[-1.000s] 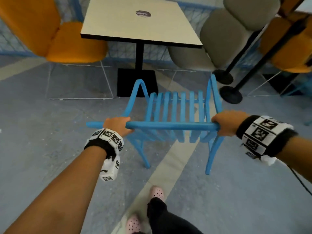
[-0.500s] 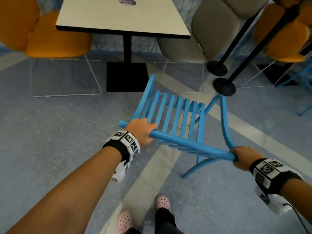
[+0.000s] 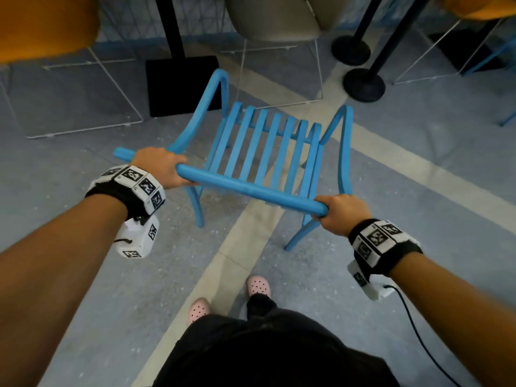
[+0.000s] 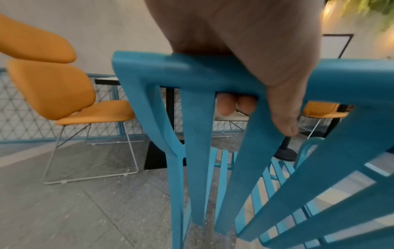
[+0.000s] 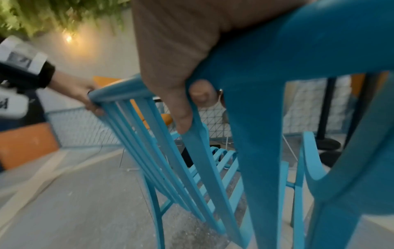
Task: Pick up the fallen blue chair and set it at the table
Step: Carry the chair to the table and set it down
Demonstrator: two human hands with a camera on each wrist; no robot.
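The blue slatted chair [image 3: 268, 146] stands upright in front of me, its seat pointing toward the table's black base [image 3: 181, 85]. My left hand [image 3: 164, 170] grips the left end of the top rail, fingers curled under it [image 4: 226, 106]. My right hand [image 3: 339, 216] grips the rail's right end, thumb and fingers wrapped round it [image 5: 181, 107]. The blue chair [image 4: 192, 118] fills both wrist views, its back slats running down to the seat [image 5: 226, 168]. The tabletop is out of the head view; only the post and base show.
An orange chair [image 3: 47, 26] on a white wire frame stands at the left, a grey chair [image 3: 276, 18] behind the blue one. Two black round pole bases [image 3: 363, 85] sit at the right. My pink shoes [image 3: 258, 286] stand on a pale floor stripe.
The chair has swung back from its turned pose to face the table squarely. My right hand has come up and forward, and my view has dropped so the tabletop is gone.
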